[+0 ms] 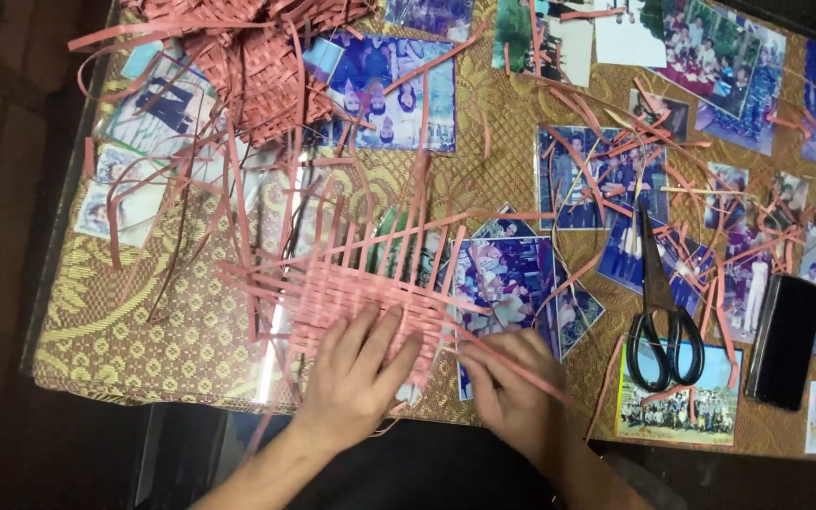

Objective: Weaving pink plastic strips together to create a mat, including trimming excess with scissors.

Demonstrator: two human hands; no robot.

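Broadly, a glass-topped table (125, 340) is spreading across the view, with gold patterned cloth and many photographs (399, 90) lying under the glass. Up at the far left, a heap of woven pink strips (257, 66) is sitting in a tangle. Nearer the person, a flat pink woven mat (351, 288) is lying at the table's front edge, loose strip ends sticking out all around. Black-handled scissors (663, 326) are resting to the right, with a dark phone (786, 340) just beyond them. The left hand (356, 378) is pressing flat on the mat, fingers spread. The right hand (512, 382) is curling beside it, fingers pinching a single pink strip (521, 368).
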